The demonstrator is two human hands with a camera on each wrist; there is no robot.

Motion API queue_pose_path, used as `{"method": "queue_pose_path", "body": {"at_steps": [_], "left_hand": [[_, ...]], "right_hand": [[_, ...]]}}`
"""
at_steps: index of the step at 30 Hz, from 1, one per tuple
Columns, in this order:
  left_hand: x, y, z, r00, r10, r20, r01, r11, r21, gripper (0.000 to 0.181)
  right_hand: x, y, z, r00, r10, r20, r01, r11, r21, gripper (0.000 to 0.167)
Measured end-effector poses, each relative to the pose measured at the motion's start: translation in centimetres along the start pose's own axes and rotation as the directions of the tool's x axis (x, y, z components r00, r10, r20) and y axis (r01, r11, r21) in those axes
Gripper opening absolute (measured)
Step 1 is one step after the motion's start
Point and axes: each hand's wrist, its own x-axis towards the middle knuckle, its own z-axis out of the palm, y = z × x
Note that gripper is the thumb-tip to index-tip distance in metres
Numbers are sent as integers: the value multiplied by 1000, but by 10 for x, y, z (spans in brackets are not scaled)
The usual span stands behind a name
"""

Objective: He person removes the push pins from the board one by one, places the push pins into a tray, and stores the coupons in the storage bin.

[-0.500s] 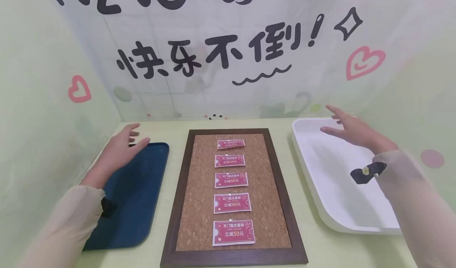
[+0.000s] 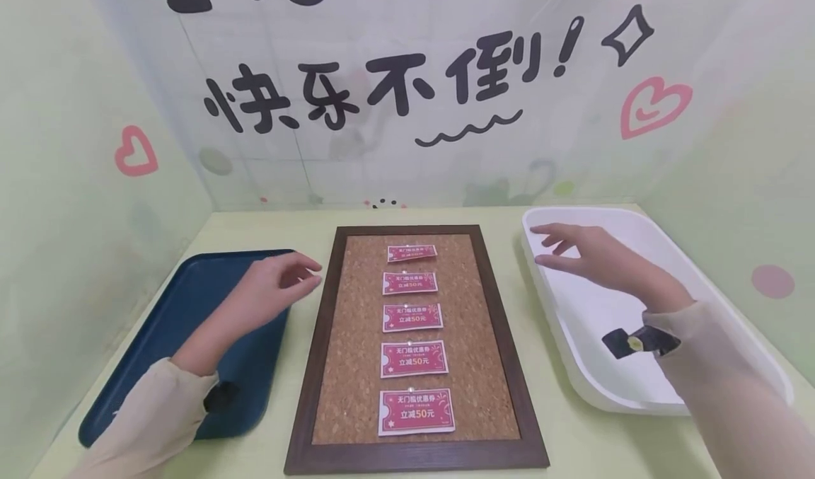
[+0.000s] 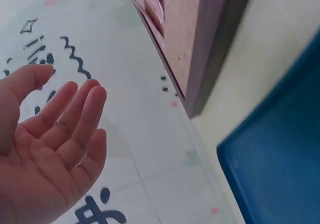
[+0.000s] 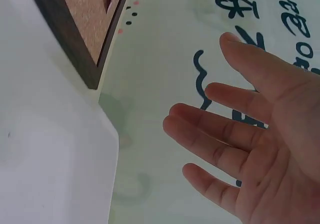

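Note:
A cork board (image 2: 350, 394) in a dark brown wooden frame lies in the middle of the table. Several pink coupons (image 2: 417, 414) run down it in one column, each with a small clear pin at its top edge. My left hand (image 2: 267, 288) hovers over the right side of a dark blue tray (image 2: 185, 309), fingertips close to the board's left edge. Its palm is bare in the left wrist view. Above the left part of a white plastic tub (image 2: 592, 373) is my right hand (image 2: 601, 256), its fingers loosely bent and holding nothing.
The pale yellow-green table (image 2: 274, 218) meets a back wall (image 2: 382, 175) printed with black lettering and small drawings. Pale green side walls (image 2: 57, 252) close off the left and right. The white tub has raised sides.
Both hands have moved inward toward the board, the left to the right and slightly down, the right to the left. The head view has tilted down or shifted slightly; coupons stay put.

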Motion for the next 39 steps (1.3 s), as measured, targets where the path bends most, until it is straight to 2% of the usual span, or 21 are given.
{"method": "queue_pose_path", "body": {"at_steps": [5,10,17,23,26,30,36,39], "left_hand": [[-5,18,16,994,60,92,-57,998,-37,24],[-8,35,32,977,102,190,-82,991,-108,20],[-12,48,55,940,148,308,-100,981,-167,19],[-11,54,69,896,205,393,-127,968,-215,16],[-11,55,75,879,197,434,-118,972,-202,14],[-10,56,83,864,191,467,-114,975,-189,13],[-9,59,95,843,173,509,-98,981,-170,12],[-9,61,100,837,155,525,-79,983,-164,11]], "right_hand": [[0,-21,14,996,-59,60,59,998,17,49],[1,-39,28,984,-108,139,104,994,37,49],[-2,-61,49,962,-160,223,144,986,85,46],[-3,-72,66,933,-221,283,186,972,145,38],[-3,-76,76,924,-244,295,204,966,162,28],[-3,-82,85,908,-263,325,210,959,189,21],[-4,-88,102,868,-328,373,228,931,286,13],[-6,-91,109,856,-337,393,216,922,320,11]]}}
